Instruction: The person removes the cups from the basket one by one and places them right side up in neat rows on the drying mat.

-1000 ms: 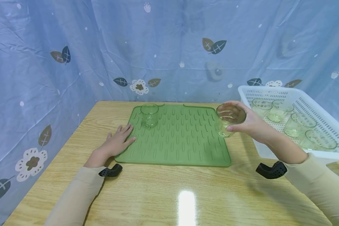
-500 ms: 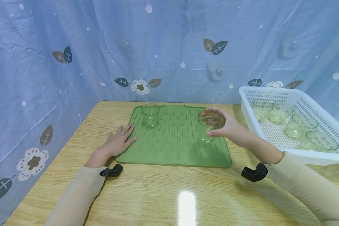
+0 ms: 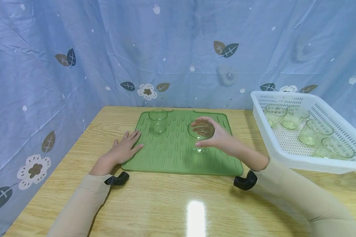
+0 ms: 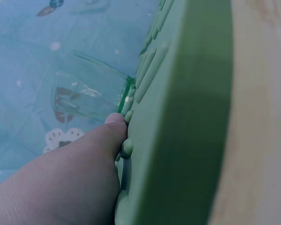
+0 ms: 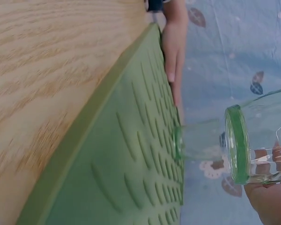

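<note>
My right hand (image 3: 216,135) grips a clear glass cup (image 3: 199,140) from its right side, thumb in front and fingers behind. The cup is upright, mouth up, over the middle of the green ridged silicone mat (image 3: 172,158). In the right wrist view a gap shows between the base of this held glass cup (image 5: 241,145) and the mat. A second glass cup (image 3: 158,121) stands upright on the mat's back left part. My left hand (image 3: 123,149) lies flat with spread fingers over the mat's left edge, its thumb on the mat, close to that standing cup.
A white perforated plastic basket (image 3: 280,154) sits at the right of the wooden table (image 3: 154,204), with several glass cups (image 3: 315,131) inside. Behind the table hangs a blue patterned curtain (image 3: 178,52). Black wrist cameras (image 3: 245,180) are worn on both wrists.
My right hand has carried the glass cup leftward, from the mat's right edge to over its middle. My left hand and the standing cup have kept their places.
</note>
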Demonstrator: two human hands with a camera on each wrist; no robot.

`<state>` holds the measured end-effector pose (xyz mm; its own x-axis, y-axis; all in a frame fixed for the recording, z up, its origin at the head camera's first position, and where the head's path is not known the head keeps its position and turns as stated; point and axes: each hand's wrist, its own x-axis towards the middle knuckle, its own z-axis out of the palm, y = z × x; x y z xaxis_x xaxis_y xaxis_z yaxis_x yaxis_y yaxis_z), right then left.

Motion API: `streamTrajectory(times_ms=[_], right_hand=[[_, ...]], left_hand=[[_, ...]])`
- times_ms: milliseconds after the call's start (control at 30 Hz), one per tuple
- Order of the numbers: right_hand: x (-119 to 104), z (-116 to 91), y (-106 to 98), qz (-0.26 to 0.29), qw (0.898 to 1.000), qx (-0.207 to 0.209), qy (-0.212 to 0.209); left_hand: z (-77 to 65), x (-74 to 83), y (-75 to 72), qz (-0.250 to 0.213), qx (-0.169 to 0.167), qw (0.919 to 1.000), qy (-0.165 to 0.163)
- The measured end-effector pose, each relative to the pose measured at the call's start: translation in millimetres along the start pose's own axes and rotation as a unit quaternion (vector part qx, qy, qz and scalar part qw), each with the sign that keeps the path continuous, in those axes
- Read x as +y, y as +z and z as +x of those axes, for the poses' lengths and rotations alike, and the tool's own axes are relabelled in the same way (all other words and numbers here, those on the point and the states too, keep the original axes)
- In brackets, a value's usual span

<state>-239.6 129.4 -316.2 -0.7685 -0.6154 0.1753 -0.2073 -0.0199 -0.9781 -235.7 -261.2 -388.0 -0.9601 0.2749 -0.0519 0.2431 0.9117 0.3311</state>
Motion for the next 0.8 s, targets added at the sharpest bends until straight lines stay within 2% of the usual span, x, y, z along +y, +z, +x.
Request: streamTrajectory(times_ms=[300, 567, 800], right_hand=[[8.1, 20.3, 25.8, 0.026, 0.999, -0.022, -0.001], [10.3, 36.0, 46.2, 0.022, 0.999, -0.027, 0.001], [18.8, 49.8, 61.7, 0.039, 0.999, -0.025, 0.004]], left_hand=[[0.1, -0.4, -0.8, 0.0, -0.004, 1.0, 0.0], [0.6, 0.1, -1.4, 0.002, -0.005, 1.0, 0.0], [-0.2, -0.4, -1.2, 0.002, -0.004, 1.0, 0.0]])
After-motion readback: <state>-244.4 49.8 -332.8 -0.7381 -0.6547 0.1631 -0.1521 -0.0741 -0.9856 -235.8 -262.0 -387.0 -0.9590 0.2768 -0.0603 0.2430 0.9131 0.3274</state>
